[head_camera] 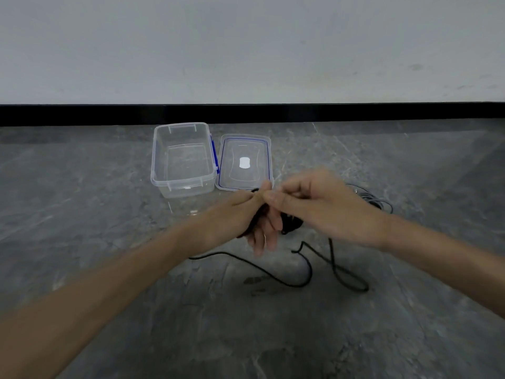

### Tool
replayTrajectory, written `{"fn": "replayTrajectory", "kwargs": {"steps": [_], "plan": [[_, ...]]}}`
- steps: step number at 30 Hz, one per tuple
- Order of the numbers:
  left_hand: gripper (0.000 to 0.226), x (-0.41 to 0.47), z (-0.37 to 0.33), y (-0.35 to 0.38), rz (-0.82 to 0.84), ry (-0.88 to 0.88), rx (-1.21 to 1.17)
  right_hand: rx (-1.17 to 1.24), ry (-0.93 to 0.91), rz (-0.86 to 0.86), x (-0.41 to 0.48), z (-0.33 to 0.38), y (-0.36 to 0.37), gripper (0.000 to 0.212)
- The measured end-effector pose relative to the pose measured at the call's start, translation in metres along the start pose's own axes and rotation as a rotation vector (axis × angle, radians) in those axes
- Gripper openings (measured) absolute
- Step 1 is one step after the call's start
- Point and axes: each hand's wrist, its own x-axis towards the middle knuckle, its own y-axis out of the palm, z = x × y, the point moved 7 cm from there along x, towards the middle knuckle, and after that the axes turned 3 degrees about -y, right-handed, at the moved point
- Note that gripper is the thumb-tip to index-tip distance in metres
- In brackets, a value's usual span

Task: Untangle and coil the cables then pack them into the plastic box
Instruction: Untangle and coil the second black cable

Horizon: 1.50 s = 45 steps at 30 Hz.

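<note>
Both our hands meet at the centre. Our left hand (246, 217) grips a bundle of the black cable (300, 285), and our right hand (319, 206) pinches the same cable at the left thumb. Its loose part lies on the stone floor (109, 214) at 6 o'clock. A grey cable (379, 201) lies at 3 o'clock, partly hidden. The clear plastic box (155, 160) stands at 11 o'clock, its lid (232, 170) just beside it.

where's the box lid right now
In the head view, the clear blue-rimmed plastic lid lies flat on the grey floor just right of the clear plastic box.
</note>
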Motion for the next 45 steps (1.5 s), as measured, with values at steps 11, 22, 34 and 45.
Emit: {"fn": "replayTrajectory", "kwargs": {"steps": [11, 22, 34, 45], "plan": [[0.038, -0.011, -0.045, 0.022, 0.566, 0.053, -1.062, 0.068, -0.057, -0.185, 0.017, -0.036, -0.022, 0.039], [0.042, 0.006, -0.030, -0.032, -0.415, 0.296, -0.530, -0.009, 0.114, -0.039, -0.007, -0.045, 0.051, 0.016], [0.064, 0.006, -0.008, 0.001, -0.168, 0.058, 0.458, -0.593, -0.084, 0.259, -0.005, -0.003, 0.015, 0.022], [0.079, 0.006, -0.006, 0.010, 0.087, -0.077, 0.264, -1.143, -0.397, 0.193, 0.007, 0.003, -0.012, 0.040]]}}
